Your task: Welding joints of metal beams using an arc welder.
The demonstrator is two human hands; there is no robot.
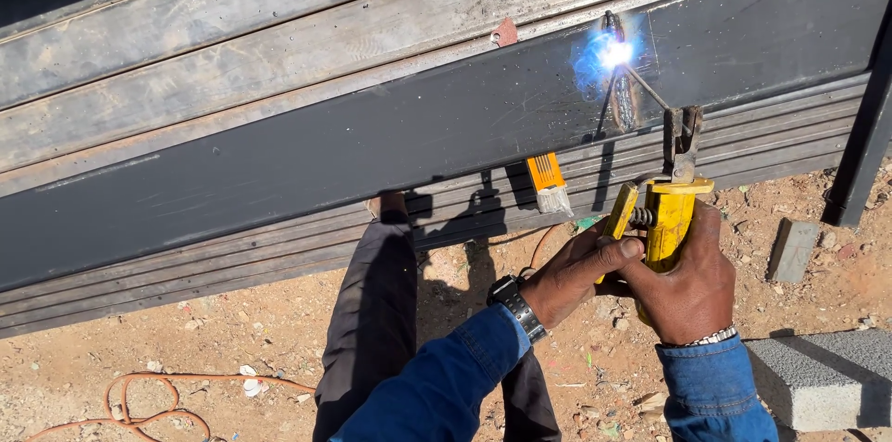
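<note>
My right hand (689, 286) grips the yellow handle of a welding electrode holder (671, 211). My left hand (578, 273), with a wristwatch, steadies the holder's yellow lever from the left. A thin electrode rod (648, 87) runs from the holder's jaws up to a bright blue-white arc (613, 53) on a dark steel beam (372, 140). The arc burns beside a short weld seam (624, 103) on the beam's face.
Grey metal frame rails (279, 14) lie behind the beam. A yellow-handled brush (548, 184) rests under it. My dark trouser leg (372, 312) reaches to the frame. An orange cable (139, 400) coils on the dirt at left; grey concrete blocks (818, 377) sit at right.
</note>
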